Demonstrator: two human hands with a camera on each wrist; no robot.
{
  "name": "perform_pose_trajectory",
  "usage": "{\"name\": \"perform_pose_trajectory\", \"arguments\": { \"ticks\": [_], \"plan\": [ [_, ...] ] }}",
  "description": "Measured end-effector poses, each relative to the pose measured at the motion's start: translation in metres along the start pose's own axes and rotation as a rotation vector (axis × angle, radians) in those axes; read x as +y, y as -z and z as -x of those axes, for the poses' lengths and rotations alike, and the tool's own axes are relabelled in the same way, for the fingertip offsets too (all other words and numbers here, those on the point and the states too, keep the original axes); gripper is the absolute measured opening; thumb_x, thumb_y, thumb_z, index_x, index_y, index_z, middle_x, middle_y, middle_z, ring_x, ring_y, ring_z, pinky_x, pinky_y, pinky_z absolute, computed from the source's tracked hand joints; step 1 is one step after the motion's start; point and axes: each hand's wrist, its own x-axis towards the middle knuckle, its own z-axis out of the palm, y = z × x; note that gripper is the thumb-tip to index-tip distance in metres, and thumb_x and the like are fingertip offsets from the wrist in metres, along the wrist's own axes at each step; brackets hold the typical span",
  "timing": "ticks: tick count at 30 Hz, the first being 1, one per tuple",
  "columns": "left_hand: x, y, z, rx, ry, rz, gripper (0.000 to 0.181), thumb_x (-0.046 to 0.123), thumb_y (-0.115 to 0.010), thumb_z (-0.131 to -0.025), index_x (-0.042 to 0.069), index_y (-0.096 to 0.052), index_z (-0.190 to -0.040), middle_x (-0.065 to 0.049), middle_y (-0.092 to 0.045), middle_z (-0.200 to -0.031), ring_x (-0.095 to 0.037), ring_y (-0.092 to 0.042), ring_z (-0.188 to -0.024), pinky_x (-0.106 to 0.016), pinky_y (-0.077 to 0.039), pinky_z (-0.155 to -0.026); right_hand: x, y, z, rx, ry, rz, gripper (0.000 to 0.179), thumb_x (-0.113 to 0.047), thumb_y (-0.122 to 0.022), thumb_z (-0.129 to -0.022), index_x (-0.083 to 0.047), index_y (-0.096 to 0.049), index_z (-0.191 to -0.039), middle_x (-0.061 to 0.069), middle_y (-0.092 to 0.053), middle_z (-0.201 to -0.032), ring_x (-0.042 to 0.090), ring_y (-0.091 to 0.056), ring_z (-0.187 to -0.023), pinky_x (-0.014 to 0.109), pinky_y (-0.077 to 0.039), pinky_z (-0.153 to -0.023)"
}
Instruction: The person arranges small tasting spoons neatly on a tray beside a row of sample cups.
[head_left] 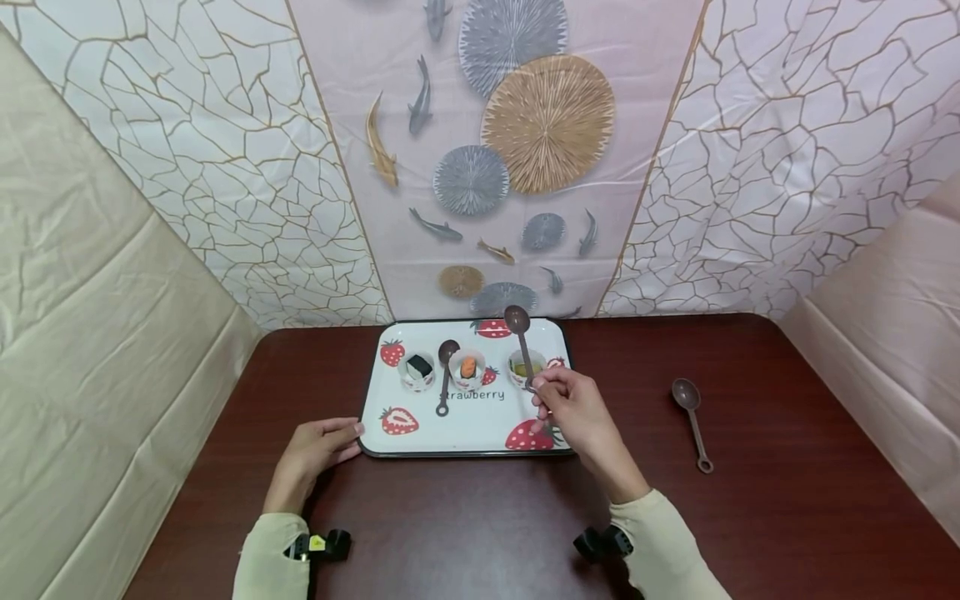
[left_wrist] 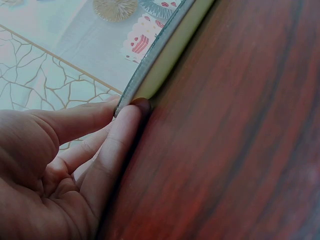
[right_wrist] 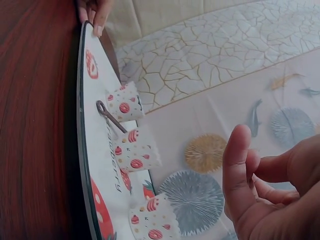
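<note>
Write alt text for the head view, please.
A right hand holds a brown spoon over a strawberry-print tray of three small cups; the left hand grips the tray's edge. Another spoon rests on the tray, a third on the table.

Three cups (right_wrist: 136,154) stand on the tray (right_wrist: 93,132) (dark handle (right_wrist: 115,122) between two).

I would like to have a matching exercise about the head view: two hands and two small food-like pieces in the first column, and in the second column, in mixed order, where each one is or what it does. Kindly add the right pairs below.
Column 1
1. left hand
2. right hand
3. orange-topped piece
4. black-and-white piece

Column 2
A. in the middle cup
B. at the near left corner of the tray
C. in the leftmost cup
D. pinching the handle of a raised spoon

Right pairs: 1-B, 2-D, 3-A, 4-C
</note>
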Motion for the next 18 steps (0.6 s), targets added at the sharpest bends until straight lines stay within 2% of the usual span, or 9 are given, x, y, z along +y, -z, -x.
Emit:
{"name": "perform_pose_trajectory", "arguments": {
  "ticks": [3, 8, 14, 18],
  "plan": [
    [0.0, 0.0, 0.0, 0.005, 0.005, -0.006, 0.05, 0.012, -0.075, -0.1, -0.013, -0.059, -0.14, -0.015, -0.072, -0.116, -0.01, -0.073, -0.086, -0.026, -0.066, -0.08, 0.002, -0.006, -0.004, 0.001, 0.005, -0.011, 0.019, -0.004, -0.055, -0.11, 0.013, -0.065, -0.115, 0.008, -0.062, -0.08, 0.013, -0.061, -0.06, 0.031, -0.065, -0.058],
    [0.0, 0.0, 0.001, 0.013, 0.014, -0.019, 0.05, 0.013, -0.075, -0.101, -0.012, -0.059, -0.141, -0.02, -0.071, -0.123, -0.011, -0.074, -0.086, -0.027, -0.066, -0.08, 0.006, -0.015, -0.009, 0.0, 0.012, -0.036, 0.017, -0.001, -0.057, -0.108, 0.013, -0.065, -0.111, 0.007, -0.064, -0.077, 0.014, -0.06, -0.059, 0.039, -0.066, -0.06],
    [0.0, 0.0, 0.0, 0.009, 0.011, -0.017, 0.049, 0.013, -0.074, -0.101, -0.012, -0.059, -0.141, -0.02, -0.071, -0.122, -0.011, -0.074, -0.086, -0.028, -0.066, -0.08, 0.015, -0.024, -0.018, 0.004, -0.026, -0.049, 0.016, -0.001, -0.058, -0.107, 0.012, -0.066, -0.109, 0.012, -0.066, -0.081, 0.012, -0.058, -0.06, 0.036, -0.066, -0.059],
    [-0.001, -0.001, 0.0, 0.008, 0.009, -0.014, 0.049, 0.013, -0.075, -0.101, -0.012, -0.06, -0.14, -0.02, -0.07, -0.122, -0.011, -0.074, -0.086, -0.028, -0.066, -0.081, 0.024, -0.027, -0.022, 0.014, -0.046, -0.02, 0.017, -0.003, -0.059, -0.107, 0.012, -0.066, -0.11, 0.013, -0.066, -0.081, 0.012, -0.059, -0.059, 0.037, -0.066, -0.059]
  ]
}}
